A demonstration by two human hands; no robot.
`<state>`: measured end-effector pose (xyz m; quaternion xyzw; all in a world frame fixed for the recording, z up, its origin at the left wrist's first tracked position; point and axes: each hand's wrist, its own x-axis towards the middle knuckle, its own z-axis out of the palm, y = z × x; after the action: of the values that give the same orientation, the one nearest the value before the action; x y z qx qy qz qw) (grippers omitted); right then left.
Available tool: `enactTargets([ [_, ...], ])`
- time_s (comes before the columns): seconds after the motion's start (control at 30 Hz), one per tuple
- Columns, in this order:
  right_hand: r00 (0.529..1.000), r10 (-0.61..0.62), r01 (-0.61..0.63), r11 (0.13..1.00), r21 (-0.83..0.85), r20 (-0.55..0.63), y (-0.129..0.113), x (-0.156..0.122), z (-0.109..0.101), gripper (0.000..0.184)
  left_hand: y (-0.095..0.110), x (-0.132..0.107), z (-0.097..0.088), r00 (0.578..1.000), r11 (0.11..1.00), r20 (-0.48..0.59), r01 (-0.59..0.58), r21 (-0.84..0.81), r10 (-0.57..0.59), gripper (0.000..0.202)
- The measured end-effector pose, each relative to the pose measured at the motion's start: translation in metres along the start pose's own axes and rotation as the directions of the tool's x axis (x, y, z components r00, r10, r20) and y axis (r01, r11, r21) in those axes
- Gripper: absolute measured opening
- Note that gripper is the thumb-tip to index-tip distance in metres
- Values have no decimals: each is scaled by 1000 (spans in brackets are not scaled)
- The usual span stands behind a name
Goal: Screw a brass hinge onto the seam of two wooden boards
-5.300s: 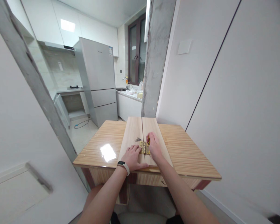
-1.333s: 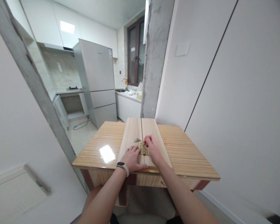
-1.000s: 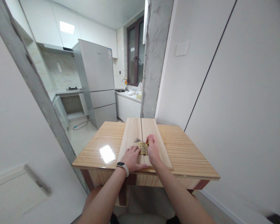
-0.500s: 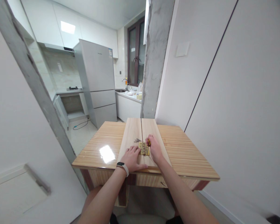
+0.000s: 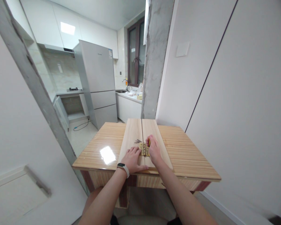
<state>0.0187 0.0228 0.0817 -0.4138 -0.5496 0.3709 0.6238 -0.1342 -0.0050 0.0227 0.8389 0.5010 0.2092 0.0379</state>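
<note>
Two pale wooden boards (image 5: pixel 134 129) lie side by side with a narrow gap between them. Across their joint, near the front, sits an open brass hinge (image 5: pixel 142 149). My left hand (image 5: pixel 132 159) rests flat on the left board, fingers stretched out, with fingertips at the hinge's left leaf and the thumb reaching over the joint. My right hand (image 5: pixel 154 148) is closed around a screwdriver with a yellow and dark handle (image 5: pixel 149 142), over the hinge's right leaf. Its tip is mostly hidden by the hand. Several screws (image 5: pixel 138 141) lie loose on the left board behind the hinge.
The boards lie on a glossy wood-grain table (image 5: pixel 184 147) with drawers at its front. Behind it stand a grey refrigerator (image 5: pixel 100 72) and a kitchen counter (image 5: pixel 130 104) with a sink. White walls and panels flank both sides.
My right hand has shifted slightly and turned at the wrist around the screwdriver, covering more of the hinge's right leaf. My left hand stays where it was.
</note>
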Motion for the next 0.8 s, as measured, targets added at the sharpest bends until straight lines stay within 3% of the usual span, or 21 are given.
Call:
enactTargets([
  [0.27,994,-53,53,999,5,93,15,10,-11,48,-2,-1,-1,999,999,-35,-42,-12,42,93],
  [0.47,990,-21,15,999,47,142,15,13,-14,46,-2,-1,-1,996,998,-65,-58,-27,57,86],
  [0.8,989,-8,0,998,55,144,20,16,-16,42,-5,0,2,990,994,-103,-105,-33,101,91],
])
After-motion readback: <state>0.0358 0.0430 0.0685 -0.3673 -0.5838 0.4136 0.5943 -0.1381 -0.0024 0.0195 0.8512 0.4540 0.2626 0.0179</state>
